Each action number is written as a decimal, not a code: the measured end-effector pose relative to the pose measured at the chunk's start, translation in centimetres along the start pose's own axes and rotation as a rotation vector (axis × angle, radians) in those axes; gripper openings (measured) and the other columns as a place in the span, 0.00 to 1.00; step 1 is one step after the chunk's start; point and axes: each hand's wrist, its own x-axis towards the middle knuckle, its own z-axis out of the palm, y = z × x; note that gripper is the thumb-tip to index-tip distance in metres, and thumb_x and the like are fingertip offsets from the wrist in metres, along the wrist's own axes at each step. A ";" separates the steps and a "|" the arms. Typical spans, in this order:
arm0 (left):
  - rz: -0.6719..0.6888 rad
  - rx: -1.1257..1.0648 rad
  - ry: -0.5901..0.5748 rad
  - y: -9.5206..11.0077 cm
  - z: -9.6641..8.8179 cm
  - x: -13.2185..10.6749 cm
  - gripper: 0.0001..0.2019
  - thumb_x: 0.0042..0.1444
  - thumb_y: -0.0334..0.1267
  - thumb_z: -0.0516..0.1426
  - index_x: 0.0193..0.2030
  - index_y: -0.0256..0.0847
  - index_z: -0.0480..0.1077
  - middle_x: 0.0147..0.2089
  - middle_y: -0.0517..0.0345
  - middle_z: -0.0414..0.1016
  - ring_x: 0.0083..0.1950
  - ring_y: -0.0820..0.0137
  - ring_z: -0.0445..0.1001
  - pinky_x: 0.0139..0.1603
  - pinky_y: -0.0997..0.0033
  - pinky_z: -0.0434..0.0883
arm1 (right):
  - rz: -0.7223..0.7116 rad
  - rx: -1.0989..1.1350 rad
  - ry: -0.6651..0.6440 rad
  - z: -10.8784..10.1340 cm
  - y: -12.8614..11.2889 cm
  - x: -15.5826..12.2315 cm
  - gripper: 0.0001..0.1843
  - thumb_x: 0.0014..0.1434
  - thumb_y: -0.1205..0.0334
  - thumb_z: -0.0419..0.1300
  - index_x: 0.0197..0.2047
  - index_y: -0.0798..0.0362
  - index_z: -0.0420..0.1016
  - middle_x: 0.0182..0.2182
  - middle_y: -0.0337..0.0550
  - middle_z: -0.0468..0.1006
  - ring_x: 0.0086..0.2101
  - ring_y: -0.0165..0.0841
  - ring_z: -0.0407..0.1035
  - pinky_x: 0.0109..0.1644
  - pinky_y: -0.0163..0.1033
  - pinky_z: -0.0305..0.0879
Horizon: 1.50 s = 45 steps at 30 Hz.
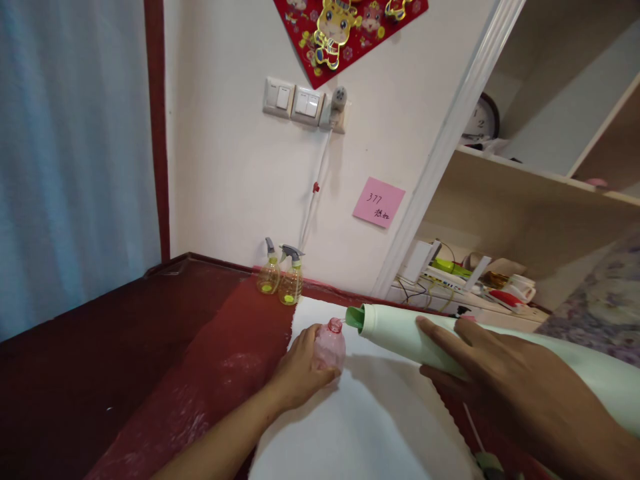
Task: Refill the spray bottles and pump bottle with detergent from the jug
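Note:
My left hand (305,373) is wrapped round a pink clear bottle (331,350), which stands upright on a white sheet (360,427) with its neck uncovered. In my right hand (490,373) is a long pale green pouring container (395,327), lying nearly level. Its darker green spout (355,318) points at the bottle's mouth, slightly apart from it. A thin clear stream appears to run between spout and mouth. The container's far end is cut off by the right edge of the view. Below my right hand, partly hidden, lies a spray head with a thin tube (474,427).
Two yellow-green spray bottles (291,283) stand by the wall behind the white sheet. A red plastic-like cover (220,353) lies on the dark table (90,347). A white cord (315,193) hangs from the wall socket. Shelves with clutter (465,273) stand at the right.

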 end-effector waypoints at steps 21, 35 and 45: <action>-0.001 0.016 0.007 -0.8 0.2 0.3 0.40 0.48 0.44 0.62 0.69 0.44 0.56 0.73 0.42 0.61 0.70 0.49 0.64 0.70 0.50 0.62 | -0.029 -0.049 0.029 -0.9 0.1 0.5 0.21 0.63 0.70 0.46 0.51 0.56 0.76 0.28 0.49 0.79 0.17 0.36 0.71 0.18 0.38 0.69; 0.000 0.021 0.010 -0.4 0.0 0.0 0.41 0.48 0.41 0.61 0.69 0.38 0.55 0.72 0.37 0.61 0.71 0.47 0.63 0.69 0.50 0.62 | -0.050 -0.060 0.021 -1.5 0.1 0.8 0.21 0.60 0.72 0.45 0.51 0.57 0.75 0.29 0.52 0.80 0.16 0.37 0.72 0.16 0.40 0.69; -0.003 0.026 -0.001 -0.2 -0.2 0.2 0.41 0.48 0.44 0.62 0.69 0.41 0.55 0.73 0.38 0.60 0.72 0.49 0.62 0.70 0.51 0.61 | -0.040 -0.064 0.012 -1.2 0.3 0.6 0.19 0.64 0.70 0.45 0.53 0.56 0.71 0.31 0.51 0.80 0.16 0.36 0.71 0.17 0.39 0.67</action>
